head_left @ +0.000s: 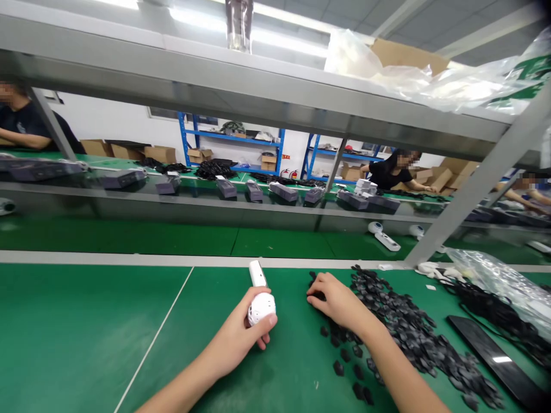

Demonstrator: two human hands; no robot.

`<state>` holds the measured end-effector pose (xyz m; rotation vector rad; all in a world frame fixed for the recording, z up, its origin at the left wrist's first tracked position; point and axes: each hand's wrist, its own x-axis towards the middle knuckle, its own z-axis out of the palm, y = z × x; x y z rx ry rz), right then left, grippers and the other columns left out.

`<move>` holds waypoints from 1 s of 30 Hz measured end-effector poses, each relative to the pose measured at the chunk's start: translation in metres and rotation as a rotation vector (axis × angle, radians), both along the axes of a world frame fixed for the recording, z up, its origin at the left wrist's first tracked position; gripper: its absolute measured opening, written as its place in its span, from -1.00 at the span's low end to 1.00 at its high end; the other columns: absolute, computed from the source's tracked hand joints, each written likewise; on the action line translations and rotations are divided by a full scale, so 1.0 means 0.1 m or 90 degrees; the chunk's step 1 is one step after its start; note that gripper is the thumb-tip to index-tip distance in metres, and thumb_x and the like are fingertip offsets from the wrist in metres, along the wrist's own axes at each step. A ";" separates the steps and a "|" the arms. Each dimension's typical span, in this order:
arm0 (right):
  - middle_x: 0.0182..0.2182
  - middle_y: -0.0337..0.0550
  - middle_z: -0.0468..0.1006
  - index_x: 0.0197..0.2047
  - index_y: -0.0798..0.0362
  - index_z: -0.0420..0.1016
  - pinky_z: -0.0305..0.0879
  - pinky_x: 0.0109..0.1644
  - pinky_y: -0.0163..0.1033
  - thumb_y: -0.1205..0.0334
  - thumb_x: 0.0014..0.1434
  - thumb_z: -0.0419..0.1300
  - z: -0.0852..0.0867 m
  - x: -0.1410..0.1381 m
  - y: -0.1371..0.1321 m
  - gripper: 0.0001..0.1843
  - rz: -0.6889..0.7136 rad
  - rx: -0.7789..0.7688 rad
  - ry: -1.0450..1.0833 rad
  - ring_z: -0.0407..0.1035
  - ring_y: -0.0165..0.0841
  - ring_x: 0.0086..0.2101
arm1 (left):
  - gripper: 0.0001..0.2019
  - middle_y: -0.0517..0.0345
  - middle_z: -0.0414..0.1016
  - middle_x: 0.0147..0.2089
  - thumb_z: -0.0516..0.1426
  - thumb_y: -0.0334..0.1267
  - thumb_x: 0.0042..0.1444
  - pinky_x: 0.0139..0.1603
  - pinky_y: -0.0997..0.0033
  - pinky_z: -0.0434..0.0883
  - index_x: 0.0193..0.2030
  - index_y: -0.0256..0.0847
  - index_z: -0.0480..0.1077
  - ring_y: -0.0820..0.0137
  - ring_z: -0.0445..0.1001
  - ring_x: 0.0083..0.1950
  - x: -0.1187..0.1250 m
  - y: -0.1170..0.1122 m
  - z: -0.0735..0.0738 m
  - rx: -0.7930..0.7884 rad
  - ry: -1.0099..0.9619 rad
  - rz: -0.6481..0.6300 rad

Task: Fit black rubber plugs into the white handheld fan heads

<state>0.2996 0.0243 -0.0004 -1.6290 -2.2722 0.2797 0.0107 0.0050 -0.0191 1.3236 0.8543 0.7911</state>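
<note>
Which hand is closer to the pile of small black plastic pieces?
Right. The right hand rests on the left edge of the pile of small black plastic pieces; the left hand sits apart to its left, gripping a white round-headed plastic device.

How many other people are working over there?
3: one person far left, a second person across the line right of centre, a third person at the right edge, mostly cut off. Shelving may hide more.

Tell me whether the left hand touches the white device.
Touching. The head view shows the left hand wrapped around the white device, thumb against its round head.
</note>
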 end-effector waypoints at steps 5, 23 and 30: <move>-0.31 -0.12 0.55 -0.31 0.01 0.51 0.42 -0.13 -0.14 0.23 0.31 0.15 -0.03 -0.20 0.00 -0.83 -0.060 0.046 0.129 0.47 -0.21 -0.24 | -0.44 0.28 0.35 -0.27 0.29 -0.08 0.21 -0.33 0.39 0.46 0.24 -0.01 0.13 0.43 0.38 -0.34 -0.02 0.03 -0.02 0.010 -0.029 0.003; -0.54 -0.20 0.62 -0.38 0.07 0.64 0.40 -0.40 -0.33 0.13 0.15 0.38 0.07 -0.77 -0.40 -0.81 0.015 -0.350 0.541 0.47 -0.37 -0.52 | -0.59 0.14 0.30 0.06 0.16 -0.32 0.26 -0.18 0.39 0.34 0.21 0.05 0.24 0.35 0.36 -0.15 0.02 -0.15 0.06 0.253 0.155 -0.037; -0.54 -0.18 0.62 -0.39 0.07 0.65 0.35 -0.43 -0.33 0.11 0.15 0.37 0.03 -0.77 -0.40 -0.80 -0.009 -0.314 0.488 0.46 -0.35 -0.52 | -0.57 0.15 0.27 0.06 0.14 -0.37 0.24 -0.17 0.41 0.34 0.21 0.08 0.29 0.36 0.37 -0.14 0.03 -0.12 0.09 0.271 0.176 -0.049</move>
